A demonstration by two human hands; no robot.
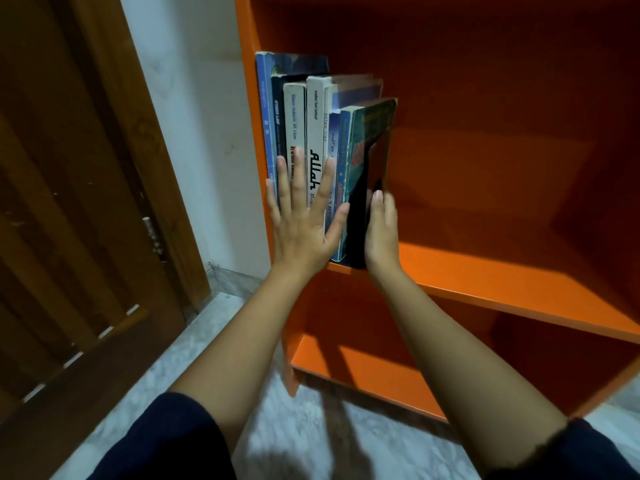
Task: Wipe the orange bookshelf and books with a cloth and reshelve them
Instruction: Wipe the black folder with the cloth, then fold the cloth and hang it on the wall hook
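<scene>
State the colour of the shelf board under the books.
Orange; the shelf board shows best in the head view.

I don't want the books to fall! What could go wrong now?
The row of upright books has only bare orange shelf to its right, so it might topple that way once the right hand lets go of the dark end book. That book sits near the front edge and could slip off. The flat left hand only presses the spines.

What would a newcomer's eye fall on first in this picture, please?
The bright orange bookshelf fills the right side, with a row of upright books packed into its left corner. The left hand lies flat against their spines, and the right hand presses the outermost dark book.
</scene>
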